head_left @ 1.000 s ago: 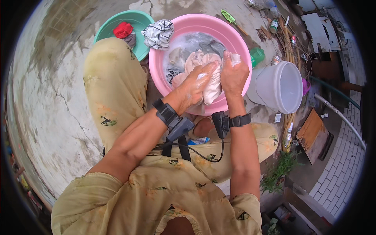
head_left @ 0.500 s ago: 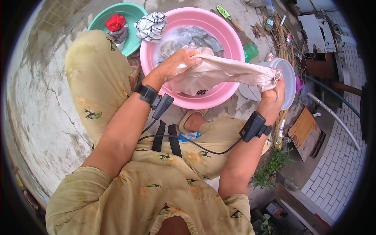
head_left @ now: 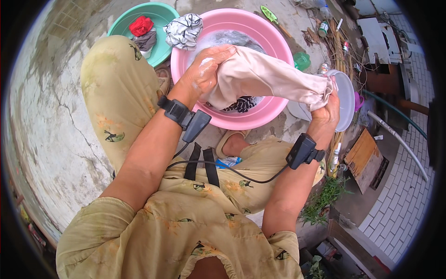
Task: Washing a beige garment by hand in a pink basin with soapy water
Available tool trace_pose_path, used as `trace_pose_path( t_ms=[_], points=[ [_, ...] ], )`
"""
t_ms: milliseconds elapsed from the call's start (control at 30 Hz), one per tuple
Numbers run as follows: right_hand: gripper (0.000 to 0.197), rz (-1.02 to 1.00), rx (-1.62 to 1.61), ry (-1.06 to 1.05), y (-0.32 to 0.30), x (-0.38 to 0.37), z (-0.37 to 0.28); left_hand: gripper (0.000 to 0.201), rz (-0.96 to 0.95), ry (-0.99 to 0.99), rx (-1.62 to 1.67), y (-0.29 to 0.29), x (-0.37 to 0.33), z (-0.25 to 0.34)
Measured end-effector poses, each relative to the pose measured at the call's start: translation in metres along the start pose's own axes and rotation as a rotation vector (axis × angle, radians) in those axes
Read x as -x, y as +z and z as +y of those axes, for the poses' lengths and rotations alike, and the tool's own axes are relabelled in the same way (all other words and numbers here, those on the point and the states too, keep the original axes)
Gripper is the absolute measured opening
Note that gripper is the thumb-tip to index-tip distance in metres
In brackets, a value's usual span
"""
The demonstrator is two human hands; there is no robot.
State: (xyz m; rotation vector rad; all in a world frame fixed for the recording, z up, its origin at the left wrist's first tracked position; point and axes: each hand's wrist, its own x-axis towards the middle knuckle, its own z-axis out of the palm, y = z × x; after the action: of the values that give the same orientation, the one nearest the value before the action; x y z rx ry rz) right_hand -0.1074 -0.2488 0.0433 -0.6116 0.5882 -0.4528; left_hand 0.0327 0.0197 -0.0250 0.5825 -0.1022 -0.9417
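A pale pink wet garment (head_left: 265, 74) is stretched between my hands over a pink basin (head_left: 274, 109). My left hand (head_left: 207, 69), with white suds on its back, is closed on the garment's left part. At the right, my right hand (head_left: 329, 109) grips its gathered end, near the basin's right rim. Grey cloth (head_left: 237, 39) lies in the sudsy water, and a black-and-white patterned cloth (head_left: 241, 104) shows under the garment. A white cloth with dark lines (head_left: 183, 31) hangs over the basin's left rim.
A green basin (head_left: 121, 29) at the far left holds a red cloth (head_left: 141, 26) and a grey cloth (head_left: 146, 41). To the right stand a translucent white tub (head_left: 344, 100) and a green bottle (head_left: 302, 60). A green brush (head_left: 269, 14) lies behind the pink basin. Sticks (head_left: 341, 51) lie farther right.
The garment between my hands has spread wider and arches higher, uncovering more of the patterned cloth below. Both hands keep hold of it. The whole view has shifted slightly.
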Motion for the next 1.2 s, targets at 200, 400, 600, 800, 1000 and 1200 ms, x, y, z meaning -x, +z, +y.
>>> trace_pose_path(
  t_ms=[200, 400, 600, 800, 1000, 1200],
  points=[
    [0.047, -0.158, 0.674, -0.202, 0.034, 0.039, 0.006, 0.013, -0.057, 0.247, -0.038, -0.016, 0.002, 0.009],
    [0.032, -0.006, 0.436, -0.310, 0.017, 0.029, 0.004, 0.011, -0.033, 0.341, -0.354, -0.009, 0.007, 0.013],
    [0.029, -0.108, -0.183, -0.449, 0.000, 0.020, -0.007, 0.024, -0.224, 0.375, -0.865, 0.016, 0.015, 0.005],
    [0.025, -0.338, -0.311, -0.467, 0.009, 0.028, -0.007, 0.027, -0.635, 0.066, -0.966, 0.025, 0.029, -0.037],
    [0.017, -0.312, -0.312, -0.443, 0.022, 0.041, -0.002, 0.031, -0.780, -0.276, -1.009, 0.016, 0.024, -0.063],
    [0.016, -0.351, -0.343, -0.403, 0.030, 0.054, -0.003, 0.029, -0.869, -0.399, -0.937, 0.018, 0.025, -0.077]
  ],
)
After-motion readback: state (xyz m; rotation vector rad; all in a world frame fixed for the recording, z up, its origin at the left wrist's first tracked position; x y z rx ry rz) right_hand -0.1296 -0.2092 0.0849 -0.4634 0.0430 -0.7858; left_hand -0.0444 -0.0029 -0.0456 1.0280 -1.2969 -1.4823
